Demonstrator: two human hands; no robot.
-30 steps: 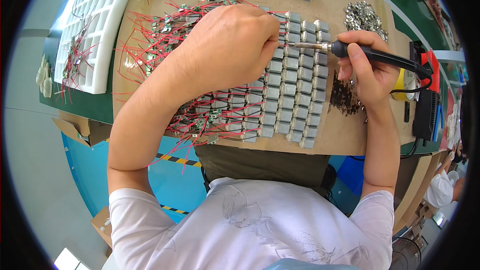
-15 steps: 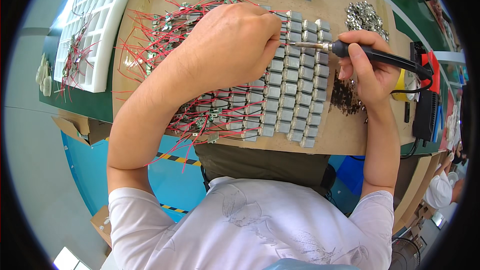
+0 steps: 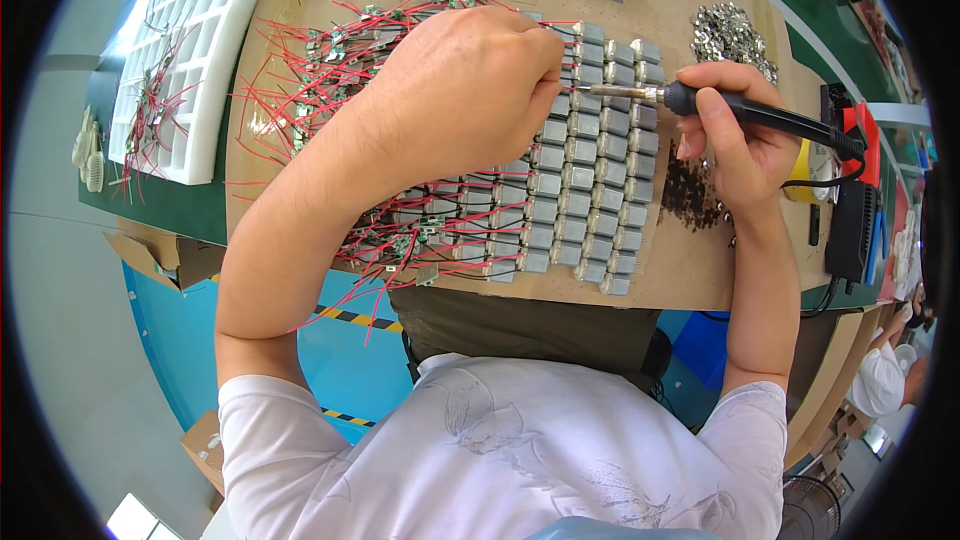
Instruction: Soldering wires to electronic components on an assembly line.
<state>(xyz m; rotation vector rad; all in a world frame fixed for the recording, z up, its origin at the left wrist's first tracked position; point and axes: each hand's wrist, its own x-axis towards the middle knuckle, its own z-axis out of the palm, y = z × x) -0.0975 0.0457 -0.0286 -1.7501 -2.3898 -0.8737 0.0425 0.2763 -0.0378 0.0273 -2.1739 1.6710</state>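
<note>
My right hand (image 3: 742,140) grips a soldering iron (image 3: 690,98) by its black handle, and the iron's metal tip points left. That tip reaches the upper part of a block of small grey metal motors (image 3: 578,177), set in close rows. Directly left of the tip, my left hand (image 3: 485,90) is closed in a pinch over the motors. What its fingertips hold is hidden by the hand itself. Red and black wires (image 3: 480,218) run from small green circuit boards (image 3: 405,240) to motors on the left side of the block, partly under my left forearm.
A white divided tray (image 3: 200,90) with wired boards stands at the left. Metal parts lie in piles (image 3: 735,35) at the far side and right. Dark bits (image 3: 690,190) are scattered beside the motors. A black box (image 3: 852,230), apparently the iron's station, sits at the right edge.
</note>
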